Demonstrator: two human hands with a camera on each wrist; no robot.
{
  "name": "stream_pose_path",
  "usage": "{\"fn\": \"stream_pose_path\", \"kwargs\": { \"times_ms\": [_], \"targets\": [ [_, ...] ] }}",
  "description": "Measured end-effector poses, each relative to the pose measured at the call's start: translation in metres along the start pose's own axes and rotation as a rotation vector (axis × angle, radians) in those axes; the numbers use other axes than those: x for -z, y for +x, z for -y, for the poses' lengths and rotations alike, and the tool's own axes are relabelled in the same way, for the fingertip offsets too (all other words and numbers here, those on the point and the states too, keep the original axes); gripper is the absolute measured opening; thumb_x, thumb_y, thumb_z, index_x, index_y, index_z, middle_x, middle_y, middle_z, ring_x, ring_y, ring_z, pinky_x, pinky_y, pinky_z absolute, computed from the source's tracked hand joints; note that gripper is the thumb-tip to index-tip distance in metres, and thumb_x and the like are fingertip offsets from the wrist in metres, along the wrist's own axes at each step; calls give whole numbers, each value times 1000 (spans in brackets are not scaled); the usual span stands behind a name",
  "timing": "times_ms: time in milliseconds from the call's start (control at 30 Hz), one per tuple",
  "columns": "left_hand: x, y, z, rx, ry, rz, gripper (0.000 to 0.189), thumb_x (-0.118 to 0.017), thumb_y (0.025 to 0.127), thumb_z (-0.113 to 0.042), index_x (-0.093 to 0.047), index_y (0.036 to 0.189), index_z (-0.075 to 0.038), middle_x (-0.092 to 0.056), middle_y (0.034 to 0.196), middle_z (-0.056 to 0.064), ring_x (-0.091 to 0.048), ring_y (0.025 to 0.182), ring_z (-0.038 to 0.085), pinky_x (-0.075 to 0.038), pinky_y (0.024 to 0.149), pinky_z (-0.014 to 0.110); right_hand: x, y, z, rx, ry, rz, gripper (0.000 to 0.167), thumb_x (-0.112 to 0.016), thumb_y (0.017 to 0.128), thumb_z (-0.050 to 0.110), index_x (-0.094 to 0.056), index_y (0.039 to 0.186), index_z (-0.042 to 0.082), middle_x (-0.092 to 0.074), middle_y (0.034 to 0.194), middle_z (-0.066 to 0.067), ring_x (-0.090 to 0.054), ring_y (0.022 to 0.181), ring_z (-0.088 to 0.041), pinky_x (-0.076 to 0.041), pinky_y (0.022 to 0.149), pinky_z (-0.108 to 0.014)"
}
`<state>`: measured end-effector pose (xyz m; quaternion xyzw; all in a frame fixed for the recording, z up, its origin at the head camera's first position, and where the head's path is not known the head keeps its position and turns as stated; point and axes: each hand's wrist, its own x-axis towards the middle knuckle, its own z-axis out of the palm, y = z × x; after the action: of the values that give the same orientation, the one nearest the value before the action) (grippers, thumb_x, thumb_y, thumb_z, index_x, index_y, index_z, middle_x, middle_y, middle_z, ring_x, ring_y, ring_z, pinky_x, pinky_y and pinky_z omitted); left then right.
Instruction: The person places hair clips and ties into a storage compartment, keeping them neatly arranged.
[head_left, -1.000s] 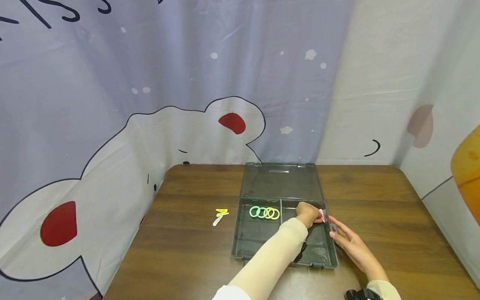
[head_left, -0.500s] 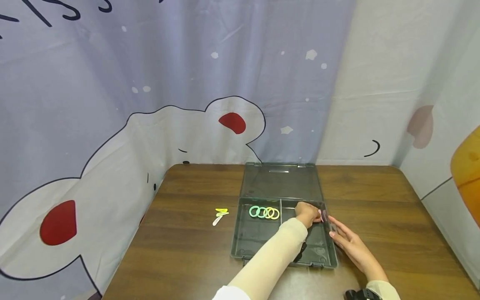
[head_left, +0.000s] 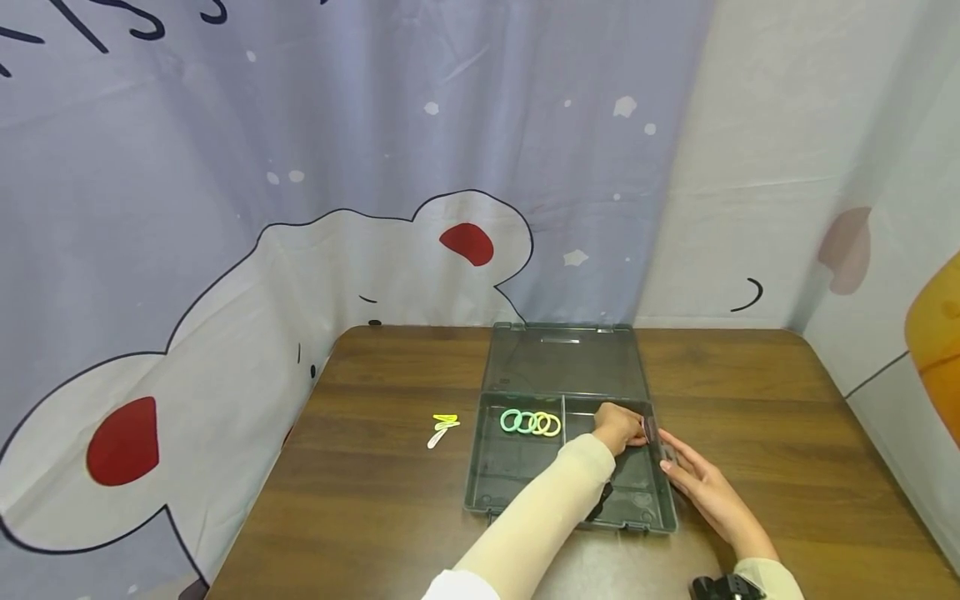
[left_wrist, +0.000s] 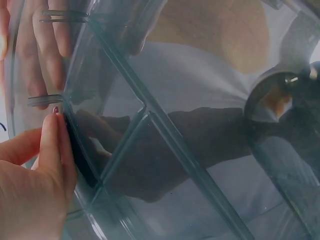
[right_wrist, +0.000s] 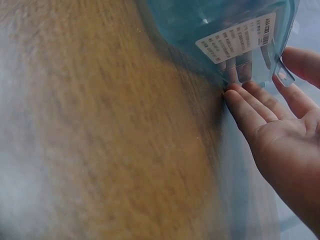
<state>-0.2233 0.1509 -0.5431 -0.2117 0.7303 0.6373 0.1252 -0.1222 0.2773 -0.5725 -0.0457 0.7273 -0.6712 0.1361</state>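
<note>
A grey see-through plastic box [head_left: 480,492] lies on the table with its lid [head_left: 562,358] folded back. My left hand [head_left: 618,427] reaches into its right compartment, near the right wall. Between its fingertips it pinches a small pink hair clip [head_left: 647,429], mostly hidden; only a dark pinkish tip shows in the left wrist view. Outside that wall, my right hand [head_left: 708,492] rests against the box with straight fingers, thumb near the rim. In the right wrist view those fingers touch the box's side below a white label [right_wrist: 237,40].
Several green and yellow rings [head_left: 530,422] lie overlapping in the left compartment, beyond a thin divider [head_left: 564,421]. Yellow and white hair clips [head_left: 444,427] lie on the wooden table [head_left: 360,500] left of the box. A printed curtain [head_left: 390,150] hangs behind the table.
Less of the pink hair clip shows, as it has turned or sunk beside my left fingertips. Both hands stay almost in place.
</note>
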Motion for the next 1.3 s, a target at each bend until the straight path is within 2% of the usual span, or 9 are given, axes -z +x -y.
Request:
{"fn": "stream_pose_path", "kwargs": {
  "times_ms": [333,467,533,600,733,800,1067,1200,1300],
  "targets": [
    [7,-4,-2,-30,36,-25,12,-67,70,22,-70,74,10,-62,56,9,-69,60,28,-61,55,32,-2,1,-2,1,-9,-17,61,-48,102,19,-18,153,3,-4,156,-27,-10,140,-44,-38,91,-5],
    [11,-2,-7,-32,76,-10,15,-67,70,21,-72,75,8,-62,56,7,-69,60,28,-60,52,28,-1,2,-2,0,-10,-21,61,-48,102,20,-19,153,4,-6,156,-27,-31,135,-10,-39,92,-6],
    [14,-3,-11,-33,79,13,17,-67,69,22,-72,76,7,-65,61,9,-70,63,29,-60,53,27,-1,2,-2,-3,-12,-21,61,-49,102,20,-19,153,5,-7,156,-27,-34,127,3,-40,92,-6],
    [19,-5,-18,-32,71,56,19,-66,70,23,-72,79,8,-67,67,13,-70,68,32,-60,55,26,-1,2,-2,-3,-10,-18,61,-49,102,20,-19,153,5,-6,156,-26,-33,130,-1,-39,92,-6],
    [34,-13,-34,-45,23,180,19,-63,73,24,-71,87,12,-69,74,18,-70,79,35,-61,63,29,1,2,-2,-10,-21,-10,62,-48,102,21,-17,153,5,-2,157,-26,-12,142,-38,-39,91,-5],
    [43,-16,-41,-67,14,230,17,-64,77,22,-70,90,13,-68,73,17,-70,80,34,-61,66,30,1,2,-2,-13,-23,-5,62,-48,102,21,-17,153,4,0,157,-26,-5,140,-47,-38,91,-5],
    [82,-9,-59,-190,9,326,11,-68,81,12,-72,91,7,-70,79,16,-68,67,20,-62,68,32,0,1,-2,1,-15,-13,62,-49,102,20,-17,152,2,0,156,-26,-4,140,-48,-37,90,-4],
    [107,1,-63,-247,-26,356,14,-68,82,11,-71,96,8,-70,89,21,-70,73,24,-62,72,34,0,1,-1,0,-21,-23,62,-49,102,20,-18,152,3,-1,156,-27,-5,140,-47,-37,91,-4],
    [128,7,-66,-276,-31,345,14,-69,83,7,-72,96,4,-71,90,20,-71,80,29,-60,79,39,-1,1,-1,-5,-22,-27,62,-50,101,20,-19,152,4,-1,157,-26,-3,140,-47,-37,92,-4]
  ]
}}
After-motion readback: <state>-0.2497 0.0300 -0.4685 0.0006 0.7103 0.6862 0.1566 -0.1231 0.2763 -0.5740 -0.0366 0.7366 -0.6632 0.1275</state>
